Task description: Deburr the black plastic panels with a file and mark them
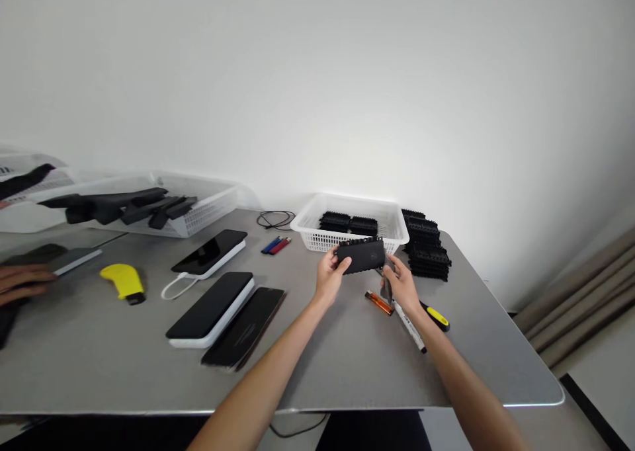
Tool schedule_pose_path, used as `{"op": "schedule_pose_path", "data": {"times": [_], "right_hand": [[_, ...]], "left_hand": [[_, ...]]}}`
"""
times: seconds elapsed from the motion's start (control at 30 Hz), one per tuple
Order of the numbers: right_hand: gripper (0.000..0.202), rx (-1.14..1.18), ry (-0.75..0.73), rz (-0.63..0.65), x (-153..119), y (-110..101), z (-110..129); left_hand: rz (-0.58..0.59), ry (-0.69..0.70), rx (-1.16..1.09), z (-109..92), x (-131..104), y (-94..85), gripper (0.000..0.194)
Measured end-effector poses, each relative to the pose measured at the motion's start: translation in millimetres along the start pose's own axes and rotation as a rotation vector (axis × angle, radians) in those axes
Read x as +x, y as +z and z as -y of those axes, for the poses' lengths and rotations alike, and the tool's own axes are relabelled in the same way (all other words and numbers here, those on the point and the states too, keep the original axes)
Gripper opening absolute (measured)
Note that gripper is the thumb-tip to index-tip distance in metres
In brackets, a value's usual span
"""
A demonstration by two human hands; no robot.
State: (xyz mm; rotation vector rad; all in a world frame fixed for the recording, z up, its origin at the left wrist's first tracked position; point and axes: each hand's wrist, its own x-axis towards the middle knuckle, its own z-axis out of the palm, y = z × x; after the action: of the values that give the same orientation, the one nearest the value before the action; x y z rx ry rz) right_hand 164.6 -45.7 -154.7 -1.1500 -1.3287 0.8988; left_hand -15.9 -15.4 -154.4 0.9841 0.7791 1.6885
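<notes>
My left hand point(329, 274) grips the left end of a flat black plastic part point(361, 255) with jagged edges, held up in front of the white basket point(317, 241). At the part's right end is my right hand point(403, 284), its fingers closed around a thin dark grey tool point(387, 282) that points down; its exact kind is unclear. Beneath that hand lie an orange lighter point(379, 303), a white marker point(411, 328) with a black cap and a yellow-and-black handle point(436, 316), partly covered by my wrist. Similar jagged black parts point(349, 223) lie in the basket.
Stacked jagged black parts point(428, 252) stand right of the basket. To the left are two lighters point(276, 245), a black cable point(276, 219), phone-like slabs point(213, 305), a yellow cutter point(124, 282) and a basket of black pieces point(213, 207). A co-worker's hand point(22, 282) is at far left.
</notes>
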Motion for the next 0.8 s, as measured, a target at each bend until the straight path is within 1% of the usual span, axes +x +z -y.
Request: {"op": "schedule_pose_path", "data": {"times": [0.07, 0.13, 0.23, 0.33, 0.4, 0.5, 0.53, 0.57, 0.6, 0.7, 0.73, 0.8], "right_hand": [[0.057, -0.078, -0.014, -0.013, -2.2, -1.9, -3.1], [0.05, -0.215, -0.038, -0.021, -6.3, -5.4, -4.2], [0.038, -0.459, -0.061, 0.03, -15.6, -9.2, -1.1], [0.032, -0.67, -0.04, 0.093, -26.3, -7.6, 6.5], [0.03, -0.734, -0.076, 0.199, -32.4, -3.8, 12.6], [0.029, -0.72, -0.176, 0.449, -37.2, -1.3, 22.1], [0.031, -0.72, -0.185, 0.482, -37.0, -3.7, 25.1], [0.033, -0.742, -0.175, 0.469, -35.8, -8.6, 27.8], [0.034, -0.788, -0.147, 0.42, -33.9, -15.9, 29.9], [0.034, -1.063, -0.002, 0.178, -27.1, -47.2, 29.8], [0.035, -1.157, 0.06, 0.144, -25.7, -57.7, 27.1], [0.039, -1.263, 0.173, 0.147, -25.1, -73.2, 18.0]], "left_hand": [[0.007, -0.003, -0.033, -1.6, 0.6, -0.2, 0.057], [-0.004, 0.01, -0.046, -3.1, 1.4, -0.6, 0.052], [-0.029, 0.032, -0.023, -5.5, 2.7, -1.1, 0.048], [-0.057, 0.048, -0.028, -7.9, 4.0, -1.3, 0.044], [-0.077, 0.057, -0.039, -8.9, 4.8, -1.6, 0.04], [-0.074, 0.054, -0.049, -9.2, 6.0, -2.6, 0.04], [-0.071, 0.049, -0.051, -9.0, 6.3, -3.1, 0.043], [-0.073, 0.043, -0.05, -8.9, 6.5, -3.6, 0.046], [-0.08, 0.037, -0.046, -8.7, 6.6, -4.1, 0.05], [-0.111, 0.027, -0.019, -8.9, 6.0, -4.6, 0.057], [-0.113, 0.024, -0.009, -9.0, 5.5, -4.2, 0.057], [-0.109, 0.026, 0.017, -9.3, 4.0, -2.9, 0.054]]}}
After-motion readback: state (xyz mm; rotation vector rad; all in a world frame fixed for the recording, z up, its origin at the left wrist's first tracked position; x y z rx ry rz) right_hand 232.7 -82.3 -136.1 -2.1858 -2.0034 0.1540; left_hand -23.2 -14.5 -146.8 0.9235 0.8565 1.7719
